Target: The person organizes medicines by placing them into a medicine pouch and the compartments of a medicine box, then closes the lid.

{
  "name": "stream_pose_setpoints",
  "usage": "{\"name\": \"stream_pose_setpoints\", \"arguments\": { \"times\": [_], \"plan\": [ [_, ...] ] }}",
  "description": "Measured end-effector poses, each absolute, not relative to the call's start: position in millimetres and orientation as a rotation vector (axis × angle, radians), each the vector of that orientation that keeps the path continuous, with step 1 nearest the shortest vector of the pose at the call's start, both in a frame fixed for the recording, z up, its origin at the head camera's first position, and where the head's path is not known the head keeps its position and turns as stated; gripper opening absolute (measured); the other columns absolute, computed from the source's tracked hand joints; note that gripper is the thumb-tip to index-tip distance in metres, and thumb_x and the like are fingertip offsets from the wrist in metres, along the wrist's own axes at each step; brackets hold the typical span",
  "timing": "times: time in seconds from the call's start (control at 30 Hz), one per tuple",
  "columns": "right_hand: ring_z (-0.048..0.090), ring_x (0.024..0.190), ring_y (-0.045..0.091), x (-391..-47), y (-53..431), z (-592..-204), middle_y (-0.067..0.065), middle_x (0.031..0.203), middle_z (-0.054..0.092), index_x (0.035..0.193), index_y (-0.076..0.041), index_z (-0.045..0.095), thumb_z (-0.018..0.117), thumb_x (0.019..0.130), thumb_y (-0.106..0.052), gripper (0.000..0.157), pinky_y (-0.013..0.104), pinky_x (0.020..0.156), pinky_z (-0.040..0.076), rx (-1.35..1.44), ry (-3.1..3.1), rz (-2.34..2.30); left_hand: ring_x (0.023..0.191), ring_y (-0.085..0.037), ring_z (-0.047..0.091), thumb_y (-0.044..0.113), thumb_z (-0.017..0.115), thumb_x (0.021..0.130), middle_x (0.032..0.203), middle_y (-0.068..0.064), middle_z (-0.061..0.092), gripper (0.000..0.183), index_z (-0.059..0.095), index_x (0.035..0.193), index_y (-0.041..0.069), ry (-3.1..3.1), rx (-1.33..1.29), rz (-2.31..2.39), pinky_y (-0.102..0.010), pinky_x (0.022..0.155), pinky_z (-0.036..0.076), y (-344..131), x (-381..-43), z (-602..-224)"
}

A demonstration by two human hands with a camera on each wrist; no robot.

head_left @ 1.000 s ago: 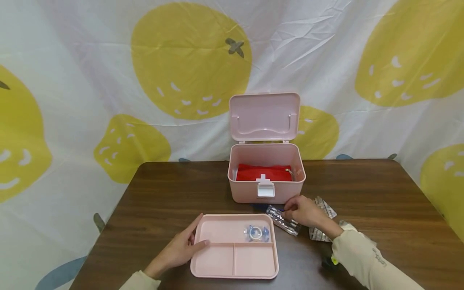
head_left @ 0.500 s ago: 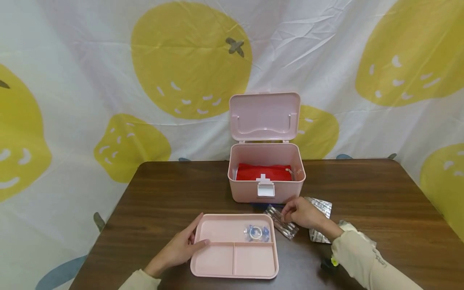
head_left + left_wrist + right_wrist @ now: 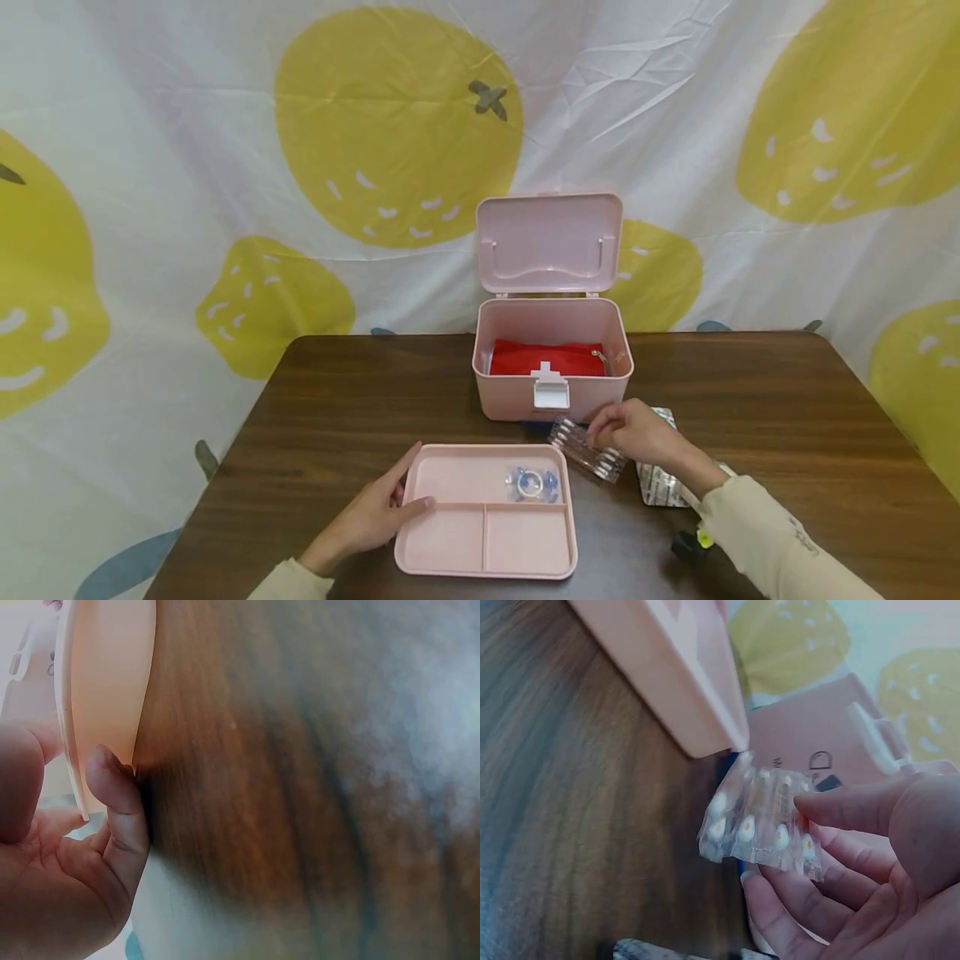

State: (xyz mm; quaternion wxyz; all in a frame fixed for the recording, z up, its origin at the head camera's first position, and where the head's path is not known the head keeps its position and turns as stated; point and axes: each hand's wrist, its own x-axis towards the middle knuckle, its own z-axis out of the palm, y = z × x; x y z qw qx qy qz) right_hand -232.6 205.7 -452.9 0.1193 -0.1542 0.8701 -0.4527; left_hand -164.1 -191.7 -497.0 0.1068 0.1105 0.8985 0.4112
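A shallow pink tray (image 3: 450, 475) with three compartments lies on the table. My left hand (image 3: 367, 517) grips its left edge, thumb over the rim. In the left wrist view, curled fingers of the left hand (image 3: 75, 862) touch the tray wall (image 3: 112, 682). My right hand (image 3: 645, 437) pinches a strip of cotton swabs (image 3: 577, 450) in clear wrappers, beside the tray's far right corner. The right wrist view shows thumb and fingers on the strip of cotton swabs (image 3: 765, 825), white tips visible. A clear packet (image 3: 531, 484) with a ring and blue pieces lies in the tray's far compartment.
Behind stands an open pink box (image 3: 502, 400) with a white cross latch and a red zip pouch (image 3: 517, 357) inside. Silver foil packs (image 3: 660, 485) lie under the right forearm. A dark object (image 3: 686, 547) with a yellow piece sits near the right sleeve.
My right hand has lifted slightly, and the cotton swab strip has turned so that its swabs show more plainly. The right forearm has shifted a little rightward. My left hand and the tray stay put.
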Motion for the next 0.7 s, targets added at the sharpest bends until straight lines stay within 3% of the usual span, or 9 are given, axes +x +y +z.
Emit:
{"name": "stream_pose_setpoints", "arguments": {
  "times": [0.27,0.7],
  "plan": [
    [0.061,0.075,0.017,-230,206,-442,0.007,0.084,0.073,0.094,0.001,0.073,0.063,0.086,-0.001,0.012,0.029,0.068,0.051,-0.407,2.448,-1.386,0.056,-0.004,0.044,0.033,0.073,0.090,0.069,0.001,0.048,0.083,0.028,0.157,0.012,2.628,0.375,1.251,-0.022,0.049,0.038,-192,-163,-496],
    [0.062,0.077,0.017,-220,187,-429,0.007,0.085,0.073,0.097,0.000,0.073,0.070,0.088,-0.010,0.014,0.032,0.071,0.051,-0.474,2.347,-1.423,0.056,-0.005,0.044,0.032,0.073,0.090,0.070,0.001,0.047,0.082,0.029,0.157,0.013,2.608,0.374,1.286,-0.022,0.048,0.038,-192,-163,-496]
  ]
}}
